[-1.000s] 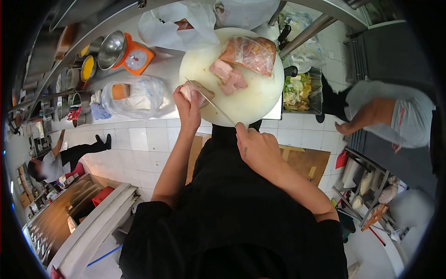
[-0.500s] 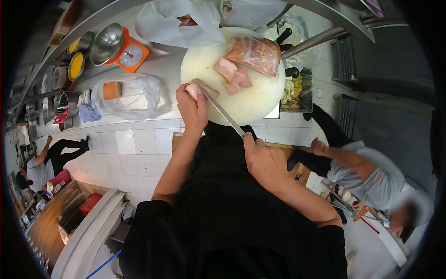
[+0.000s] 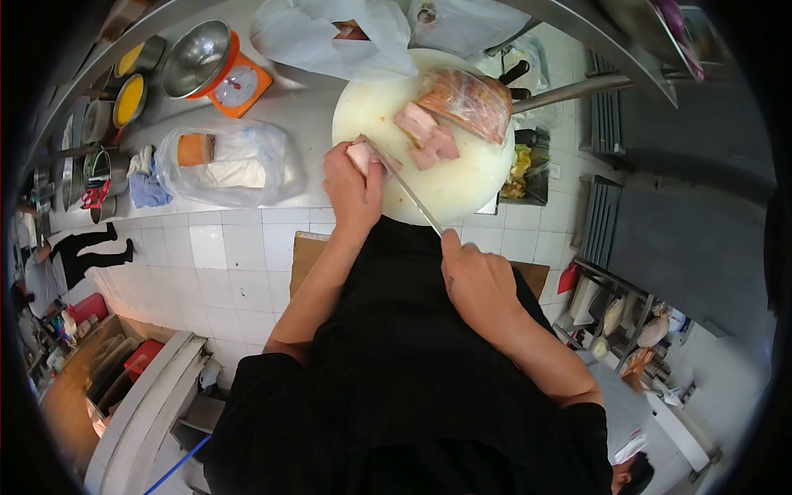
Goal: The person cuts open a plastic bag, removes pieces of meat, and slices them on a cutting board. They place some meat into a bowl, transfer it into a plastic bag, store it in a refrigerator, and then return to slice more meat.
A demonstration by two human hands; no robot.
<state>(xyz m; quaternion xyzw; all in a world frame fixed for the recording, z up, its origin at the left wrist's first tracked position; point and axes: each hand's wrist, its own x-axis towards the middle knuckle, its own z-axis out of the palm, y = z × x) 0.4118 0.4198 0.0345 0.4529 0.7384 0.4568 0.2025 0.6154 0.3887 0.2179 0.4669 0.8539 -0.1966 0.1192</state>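
Observation:
On the round white cutting board point(image 3: 445, 198), my left hand point(image 3: 355, 186) is closed around a small block of pale pink meat point(image 3: 361, 155) at the board's left edge. My right hand point(image 3: 480, 276) grips a long knife point(image 3: 419, 205) near the board's front edge. The blade runs up and left from that hand and its far end lies at the meat block. Cut meat pieces point(image 3: 425, 136) rest in the middle of the board. Behind them is a larger slab of meat point(image 3: 469, 101) in clear plastic.
An orange scale point(image 3: 241, 85) with a metal bowl point(image 3: 198, 59) stands back left, before a plastic bag point(image 3: 276, 169) holding a brown-topped block point(image 3: 195, 150). White bags point(image 3: 309, 37) lie behind the board. A scrap bin point(image 3: 532, 173) is at right. People are at far left and lower right.
The co-worker on the right has moved down toward the lower right edge. The view has shifted slightly, and the knife still meets the meat block in my left hand.

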